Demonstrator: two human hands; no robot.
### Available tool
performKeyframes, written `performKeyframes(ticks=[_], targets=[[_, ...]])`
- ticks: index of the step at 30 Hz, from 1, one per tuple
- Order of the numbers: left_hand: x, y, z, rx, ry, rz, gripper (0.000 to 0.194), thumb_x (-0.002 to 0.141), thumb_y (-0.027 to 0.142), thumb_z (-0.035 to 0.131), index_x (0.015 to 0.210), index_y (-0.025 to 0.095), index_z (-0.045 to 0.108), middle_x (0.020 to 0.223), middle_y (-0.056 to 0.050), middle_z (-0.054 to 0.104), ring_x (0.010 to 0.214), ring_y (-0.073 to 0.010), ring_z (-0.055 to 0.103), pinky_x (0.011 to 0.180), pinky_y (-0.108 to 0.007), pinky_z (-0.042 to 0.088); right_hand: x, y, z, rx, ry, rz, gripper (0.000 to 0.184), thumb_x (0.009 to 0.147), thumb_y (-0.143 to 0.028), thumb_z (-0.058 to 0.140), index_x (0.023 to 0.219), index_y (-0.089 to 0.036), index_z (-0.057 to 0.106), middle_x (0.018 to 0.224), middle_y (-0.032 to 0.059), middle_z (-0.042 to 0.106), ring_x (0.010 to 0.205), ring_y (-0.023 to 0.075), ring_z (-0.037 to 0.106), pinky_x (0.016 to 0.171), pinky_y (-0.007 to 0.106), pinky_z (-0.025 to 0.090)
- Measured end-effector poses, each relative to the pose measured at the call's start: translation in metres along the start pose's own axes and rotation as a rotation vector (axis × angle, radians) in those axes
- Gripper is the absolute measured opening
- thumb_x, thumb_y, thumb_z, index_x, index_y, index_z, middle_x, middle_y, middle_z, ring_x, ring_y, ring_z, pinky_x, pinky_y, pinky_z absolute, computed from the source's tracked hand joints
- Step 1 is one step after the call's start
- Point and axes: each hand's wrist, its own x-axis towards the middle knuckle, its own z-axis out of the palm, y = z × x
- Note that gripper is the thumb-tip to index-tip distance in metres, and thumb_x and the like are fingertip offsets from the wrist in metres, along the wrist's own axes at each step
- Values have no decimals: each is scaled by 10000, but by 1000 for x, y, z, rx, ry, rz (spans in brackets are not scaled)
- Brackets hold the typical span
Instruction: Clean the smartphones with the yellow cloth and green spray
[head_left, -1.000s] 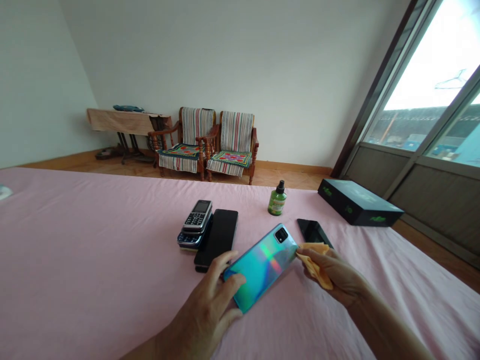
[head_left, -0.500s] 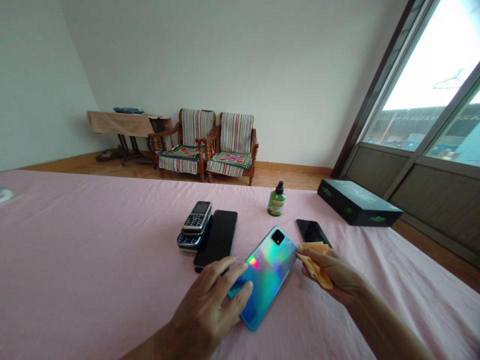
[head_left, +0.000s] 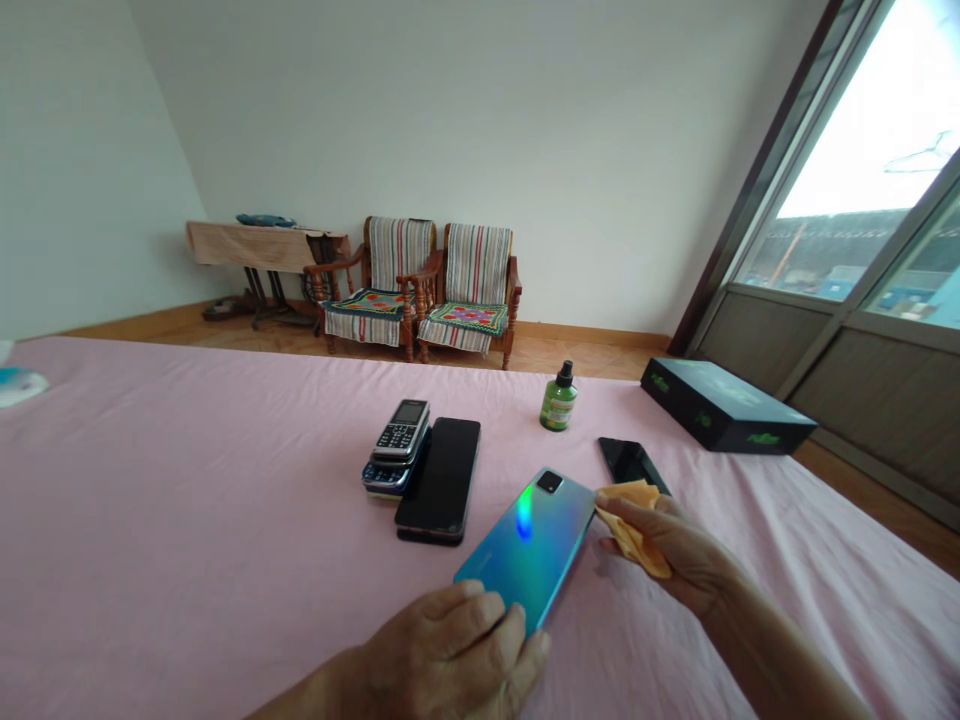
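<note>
Phone (head_left: 529,548), iridescent back up: left hand (head_left: 450,655) half-curled at its lower edge (loose hold, could slip against black phone (head_left: 439,480)); right hand (head_left: 675,550) pinches yellow cloth (head_left: 630,533).

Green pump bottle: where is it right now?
In the head view, the green pump bottle stands upright on the pink bedsheet, right of the large black phone, just beyond the small black phone and left of the black box.
</note>
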Motion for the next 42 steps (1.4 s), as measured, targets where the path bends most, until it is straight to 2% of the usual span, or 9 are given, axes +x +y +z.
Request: performKeyframes(ticks=[3, 6, 11, 16, 21, 24, 28, 38, 42], targets=[[-5, -3, 7, -126, 27, -130, 330, 1009, 85, 357, 1206, 125, 618, 1020, -86, 711, 958, -164, 649, 921, -260, 520, -2, -2, 1, -36, -11, 3, 376, 511, -389, 893, 709, -118, 725, 633, 17, 651, 527, 109, 574, 515, 238, 513], [-12, -7, 21, -326, 169, -329, 349, 964, 40, 441, 1280, 138, 554, 1038, -109, 650, 951, -170, 634, 876, -272, 537, -3, -4, 2, -108, -9, -99, 394, 597, -431, 847, 794, -108, 739, 602, -1, 607, 502, 85, 514, 466, 204, 425], [-14, -13, 30, -444, 300, -539, 369, 884, 3, 542, 1207, 178, 587, 985, -67, 613, 907, -153, 640, 797, -215, 541, -2, 0, 4, -266, 220, -371, 412, 698, -486, 754, 920, -140, 727, 733, 21, 631, 637, 140, 545, 534, 242, 428], [-13, -11, 27, -484, 292, -542, 344, 859, 7, 569, 1158, 176, 594, 933, -50, 618, 859, -145, 648, 759, -200, 543, -4, 4, 11, -496, 250, -600, 280, 818, -406, 632, 955, -182, 730, 899, 61, 666, 832, 209, 601, 673, 293, 462], [-17, -10, 28, -516, 242, -500, 367, 879, -21, 519, 1180, 179, 585, 973, -67, 613, 890, -143, 651, 791, -200, 538, -8, 4, 18, -575, 244, -741, 243, 839, -352, 596, 982, -205, 727, 897, 69, 639, 794, 209, 607, 581, 274, 456], [-19, -10, 28, -528, 235, -470, 381, 876, -30, 522, 1191, 179, 575, 975, -71, 612, 889, -147, 650, 791, -205, 539, -6, 4, 17, -576, 272, -764, 238, 841, -339, 596, 996, -218, 728, 914, 69, 631, 766, 201, 607, 574, 274, 457], [-20, -11, 29, -552, 220, -430, 397, 874, -40, 517, 1207, 174, 559, 1001, -83, 613, 912, -156, 647, 792, -217, 545, 0, 7, 13, -687, 230, -788, 219, 842, -262, 569, 977, -217, 735, 808, 46, 607, 687, 178, 590, 592, 283, 451], [-19, -13, 27, -470, 235, -499, 340, 894, 13, 521, 1175, 193, 585, 961, -63, 630, 890, -149, 660, 798, -200, 536, -6, 16, 20, -823, 247, -957, 472, 691, -41, 480, 1054, -220, 725, 861, 49, 576, 734, 182, 585, 621, 282, 458], [-20, -13, 29, -454, 243, -546, 335, 890, 14, 525, 1167, 194, 585, 978, -62, 628, 909, -151, 655, 817, -205, 532, -13, 22, 34, -778, 147, -1012, 543, 678, 2, 450, 1099, -225, 707, 868, 53, 561, 745, 178, 581, 615, 267, 473]])
